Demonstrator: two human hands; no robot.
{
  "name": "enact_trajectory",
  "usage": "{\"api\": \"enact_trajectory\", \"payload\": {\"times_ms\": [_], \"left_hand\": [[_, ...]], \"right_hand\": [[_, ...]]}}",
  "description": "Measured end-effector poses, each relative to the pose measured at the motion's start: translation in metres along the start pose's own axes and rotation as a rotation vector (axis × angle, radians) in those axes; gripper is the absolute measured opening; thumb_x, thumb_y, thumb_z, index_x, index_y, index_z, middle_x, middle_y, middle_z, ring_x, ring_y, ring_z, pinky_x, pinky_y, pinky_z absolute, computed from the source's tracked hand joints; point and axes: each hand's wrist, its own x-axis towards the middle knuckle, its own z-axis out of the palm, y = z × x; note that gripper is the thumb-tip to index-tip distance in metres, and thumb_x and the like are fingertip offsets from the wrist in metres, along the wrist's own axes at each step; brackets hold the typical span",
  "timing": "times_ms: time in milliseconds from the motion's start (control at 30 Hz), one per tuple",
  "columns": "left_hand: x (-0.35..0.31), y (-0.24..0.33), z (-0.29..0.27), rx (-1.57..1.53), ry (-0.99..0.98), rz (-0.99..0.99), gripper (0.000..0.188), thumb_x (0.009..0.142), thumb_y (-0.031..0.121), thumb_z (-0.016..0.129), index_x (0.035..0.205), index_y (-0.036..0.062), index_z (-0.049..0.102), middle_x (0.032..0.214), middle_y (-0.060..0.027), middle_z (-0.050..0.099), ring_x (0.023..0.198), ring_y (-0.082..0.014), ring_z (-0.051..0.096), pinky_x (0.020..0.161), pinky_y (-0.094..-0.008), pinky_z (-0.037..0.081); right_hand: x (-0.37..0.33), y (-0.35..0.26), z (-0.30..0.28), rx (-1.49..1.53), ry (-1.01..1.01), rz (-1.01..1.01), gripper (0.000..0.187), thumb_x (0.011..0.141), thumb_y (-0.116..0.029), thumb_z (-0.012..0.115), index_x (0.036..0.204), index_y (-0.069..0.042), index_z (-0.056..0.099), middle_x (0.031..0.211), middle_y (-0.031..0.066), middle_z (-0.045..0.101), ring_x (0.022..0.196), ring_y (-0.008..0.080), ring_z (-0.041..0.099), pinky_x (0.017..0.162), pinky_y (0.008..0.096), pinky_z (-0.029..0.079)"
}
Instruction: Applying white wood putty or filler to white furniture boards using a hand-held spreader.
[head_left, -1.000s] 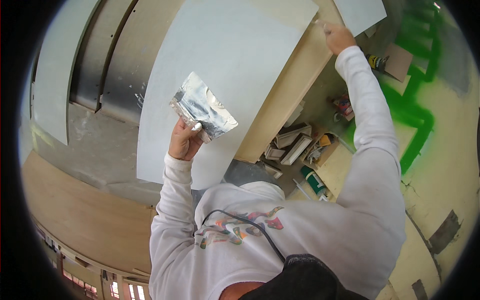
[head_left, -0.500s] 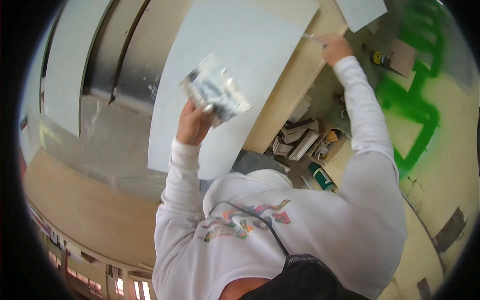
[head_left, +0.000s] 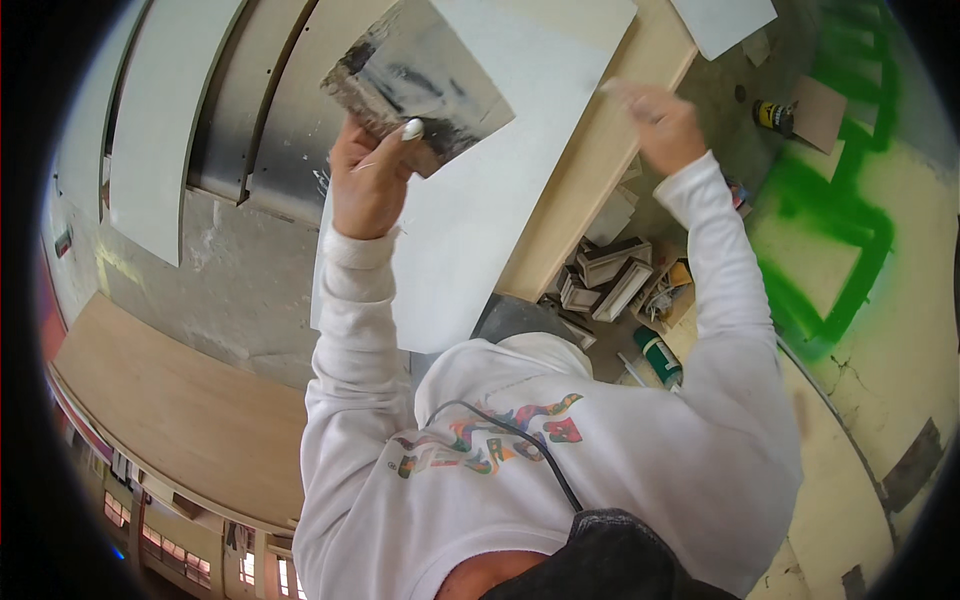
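My left hand (head_left: 372,180) is closed on the lower edge of a flat, roughly rectangular plate (head_left: 430,85) smeared with grey, white and black. The thumb, with a white smear on its nail, lies over its face. Behind the plate a large pale grey-white panel (head_left: 470,230) lies on a wooden worktop (head_left: 550,220). Over that panel's right edge is my right hand (head_left: 662,125), fingers curled and blurred by motion. Something small and whitish shows at its fingertips; I cannot make out what it is.
Below the worktop stand several dark-and-white blocks (head_left: 622,285), an open box of odds and ends (head_left: 668,300) and a green cylinder (head_left: 657,357). A dark can with a yellow label (head_left: 772,116) is at the upper right, near green paint (head_left: 850,260). More long panels (head_left: 165,130) stand at left.
My left hand has moved up and slightly left with the plate, which now shows more sharply. My right hand has shifted slightly downward, and the thin tool end seen before is now blurred.
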Motion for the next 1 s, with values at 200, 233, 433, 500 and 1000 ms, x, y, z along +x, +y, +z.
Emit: {"api": "enact_trajectory", "payload": {"times_ms": [200, 233, 433, 500, 1000], "left_hand": [[-0.02, -0.017, -0.014, -0.073, 0.114, -0.112, 0.03, 0.077, -0.006, 0.045, 0.106, -0.0011, 0.041, 0.096, -0.0104, 0.054, 0.083, -0.0178, 0.055, 0.07, -0.0278, 0.045], [-0.028, -0.02, -0.016, -0.062, 0.118, -0.147, 0.032, 0.076, -0.007, 0.045, 0.108, -0.0016, 0.04, 0.099, -0.0112, 0.053, 0.086, -0.0186, 0.055, 0.072, -0.0289, 0.045], [-0.056, -0.042, -0.03, -0.089, 0.212, -0.248, 0.035, 0.076, -0.006, 0.046, 0.11, -0.0019, 0.039, 0.101, -0.0102, 0.053, 0.09, -0.018, 0.054, 0.078, -0.0282, 0.043], [-0.059, -0.046, -0.03, -0.098, 0.222, -0.318, 0.036, 0.075, -0.005, 0.048, 0.11, -0.0014, 0.039, 0.098, -0.009, 0.053, 0.085, -0.0155, 0.054, 0.07, -0.0253, 0.044], [-0.043, -0.056, -0.02, -0.271, 0.095, -0.413, 0.035, 0.076, -0.002, 0.047, 0.11, 0.0, 0.039, 0.099, -0.0081, 0.053, 0.09, -0.0176, 0.053, 0.077, -0.0294, 0.044]], "right_hand": [[0.066, 0.137, 0.048, -0.269, 0.544, -0.196, 0.036, 0.069, 0.001, 0.045, 0.104, -0.006, 0.055, 0.1, 0.0111, 0.057, 0.091, 0.0261, 0.054, 0.081, 0.0339, 0.042], [0.063, 0.136, 0.057, -0.268, 0.543, -0.193, 0.036, 0.069, 0.001, 0.045, 0.104, -0.006, 0.055, 0.1, 0.0111, 0.057, 0.091, 0.0261, 0.054, 0.081, 0.0339, 0.042], [0.048, 0.104, 0.047, -0.429, 0.114, -0.072, 0.034, 0.072, -0.002, 0.045, 0.103, -0.011, 0.057, 0.097, 0.0115, 0.058, 0.088, 0.0283, 0.055, 0.077, 0.0347, 0.044], [0.076, 0.102, 0.026, -0.443, 0.081, 0.163, 0.036, 0.073, -0.008, 0.041, 0.102, -0.019, 0.057, 0.099, 0.0112, 0.057, 0.09, 0.0268, 0.054, 0.078, 0.0364, 0.043], [-0.007, 0.014, 0.048, 0.266, -0.108, 0.165, 0.03, 0.074, -0.001, 0.045, 0.1, -0.008, 0.058, 0.096, 0.0138, 0.058, 0.093, 0.0269, 0.054, 0.082, 0.0281, 0.042]]}}
